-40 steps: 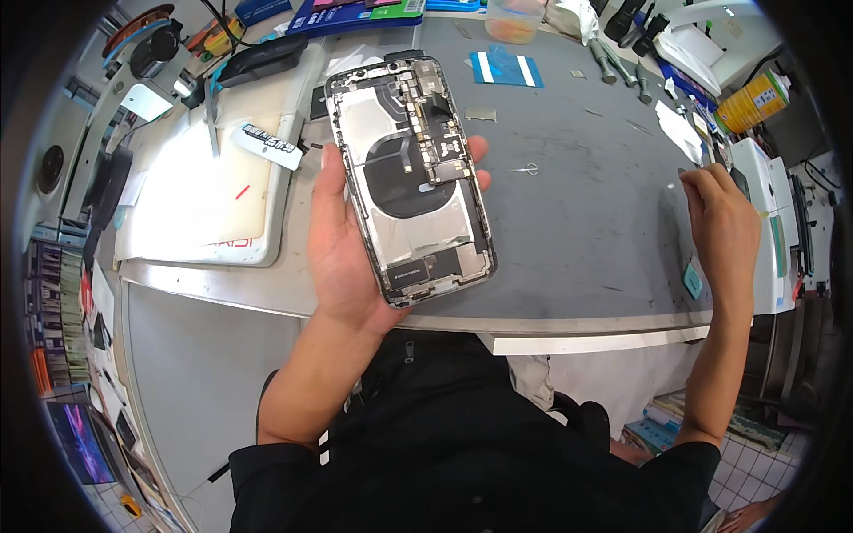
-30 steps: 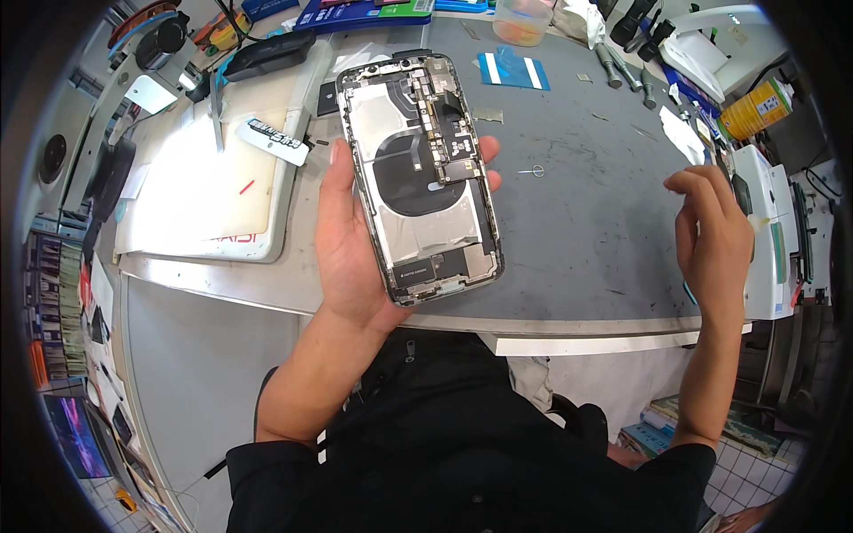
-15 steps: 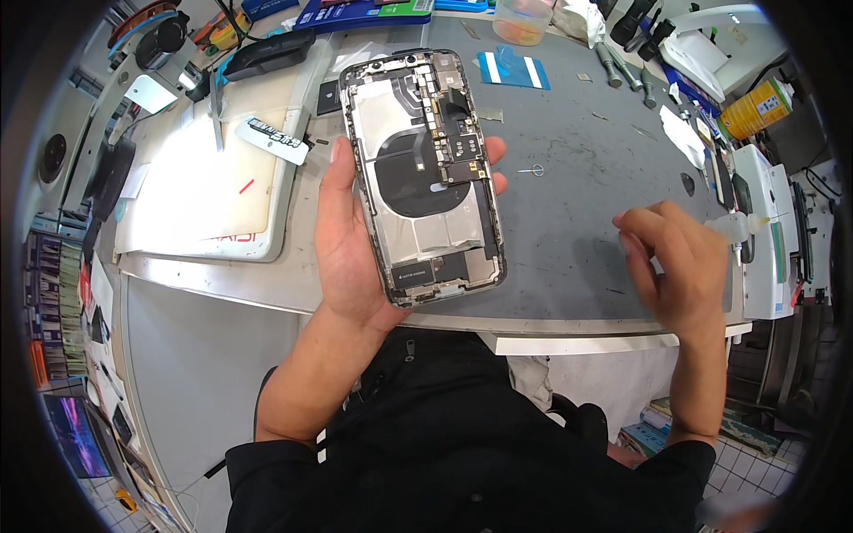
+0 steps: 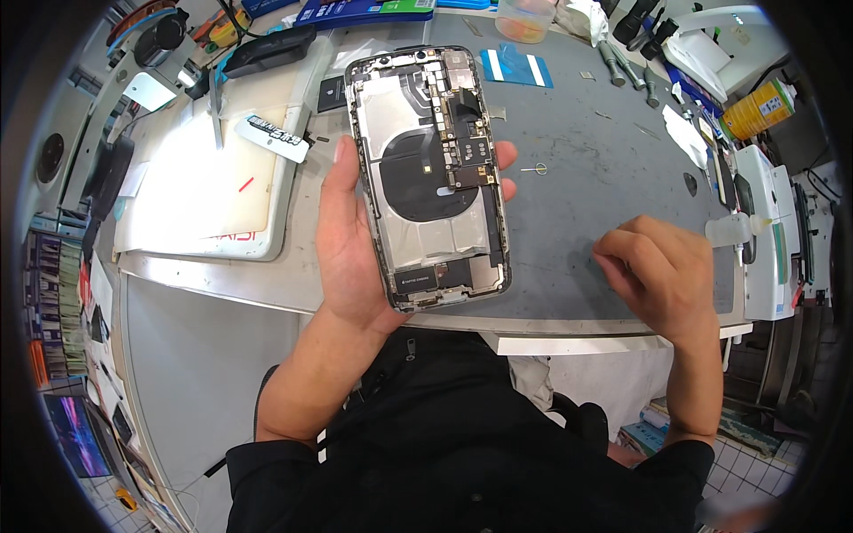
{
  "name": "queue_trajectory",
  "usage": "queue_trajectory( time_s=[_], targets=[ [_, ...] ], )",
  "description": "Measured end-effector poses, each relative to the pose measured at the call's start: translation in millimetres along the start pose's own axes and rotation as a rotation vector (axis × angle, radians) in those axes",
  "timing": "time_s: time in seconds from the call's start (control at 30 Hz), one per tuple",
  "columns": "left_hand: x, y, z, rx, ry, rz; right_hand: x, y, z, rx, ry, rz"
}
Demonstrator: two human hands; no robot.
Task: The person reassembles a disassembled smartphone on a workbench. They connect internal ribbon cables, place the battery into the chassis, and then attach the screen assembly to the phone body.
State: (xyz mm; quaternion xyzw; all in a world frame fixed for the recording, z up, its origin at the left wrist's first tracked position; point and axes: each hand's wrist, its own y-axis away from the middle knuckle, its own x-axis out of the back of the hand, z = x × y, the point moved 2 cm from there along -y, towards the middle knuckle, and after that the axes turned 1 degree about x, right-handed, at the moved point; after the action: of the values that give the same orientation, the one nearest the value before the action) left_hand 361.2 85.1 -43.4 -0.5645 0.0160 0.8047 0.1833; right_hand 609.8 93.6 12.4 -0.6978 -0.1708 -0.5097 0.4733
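Note:
My left hand [image 4: 342, 235] is closed around an opened smartphone [image 4: 431, 191], held up over the near edge of the table with its insides facing up. Its thumb lies along the left side and fingertips show past the right side. Inside the phone are a dark circuit board at upper right, a round black coil in the middle and silvery lining around it. To the right, my right hand [image 4: 657, 275] hovers over the grey mat with its fingers curled in and nothing visible in them. A tiny ring-ended metal pin [image 4: 539, 169] lies on the mat between phone and hand.
On the grey mat [image 4: 586, 195] lie a blue sheet with white strips [image 4: 517, 68] and small scraps. A lit white pad [image 4: 204, 178] sits at the left. Screwdrivers [image 4: 613, 64], a yellow can [image 4: 757, 108] and a translucent bottle [image 4: 729, 229] stand or lie along the right.
My left hand has shifted the phone very slightly right and toward me. My right hand has moved a little left and down, its fingers curling closer together.

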Motion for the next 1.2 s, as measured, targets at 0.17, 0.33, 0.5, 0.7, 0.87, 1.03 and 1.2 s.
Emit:
queue_trajectory(
  time_s=[0.17,0.33,0.5,0.7,0.87,1.03,1.2],
  targets=[
    [-3.0,0.0,0.4,-0.013,-0.006,0.057,0.5,1.4,0.1,-0.009,0.009,-0.02],
    [-1.4,0.6,0.3,-0.011,0.003,0.029,-1.5,1.6,0.0,-0.008,0.002,-0.026],
    [0.1,-0.3,0.3,-0.005,-0.012,0.002,-0.1,0.9,-1.6,-0.009,-0.008,-0.028],
    [0.2,-0.5,0.4,-0.01,-0.021,0.006,0.7,1.2,-1.4,-0.012,-0.022,-0.036],
    [-1.1,-0.2,0.1,-0.004,-0.011,0.03,0.9,0.7,-0.9,-0.012,-0.034,-0.036],
    [-1.1,-0.3,-0.2,0.008,0.001,0.042,0.5,1.2,-0.2,-0.029,-0.042,-0.039],
    [-1.4,-0.8,-0.1,0.01,-0.005,0.039,1.9,2.3,1.2,-0.073,-0.057,-0.049]
  ],
)
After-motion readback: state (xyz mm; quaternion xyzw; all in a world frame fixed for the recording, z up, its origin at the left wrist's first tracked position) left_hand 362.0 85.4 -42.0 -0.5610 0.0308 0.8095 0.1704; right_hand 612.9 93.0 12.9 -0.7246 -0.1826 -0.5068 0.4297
